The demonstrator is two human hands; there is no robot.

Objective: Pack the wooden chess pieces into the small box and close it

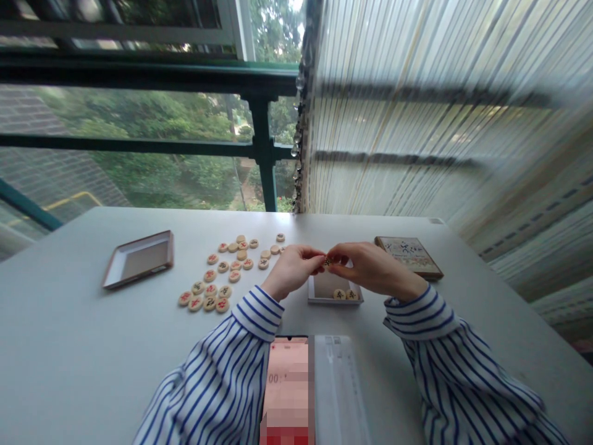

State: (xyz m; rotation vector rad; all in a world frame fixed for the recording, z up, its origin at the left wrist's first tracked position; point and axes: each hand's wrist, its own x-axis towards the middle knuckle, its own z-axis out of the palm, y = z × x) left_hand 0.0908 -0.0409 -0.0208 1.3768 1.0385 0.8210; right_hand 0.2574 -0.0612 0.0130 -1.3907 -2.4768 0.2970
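Both my hands meet above a small open box (316,297) on the white table (74,346). My left hand (296,267) and my right hand (365,266) pinch the same round wooden game piece (328,261) between their fingertips. Two more pieces (345,295) lie inside the box under my hands. Several similar round pieces (222,272) with red or dark characters lie scattered on the table to the left of my left hand. Both arms wear blue-and-white striped sleeves.
An empty box lid or tray (139,258) lies at the left. A flat printed box (408,254) lies to the right of my hands. A phone (287,389) and a white slab (338,389) lie near the front edge. Window railing and blinds stand behind.
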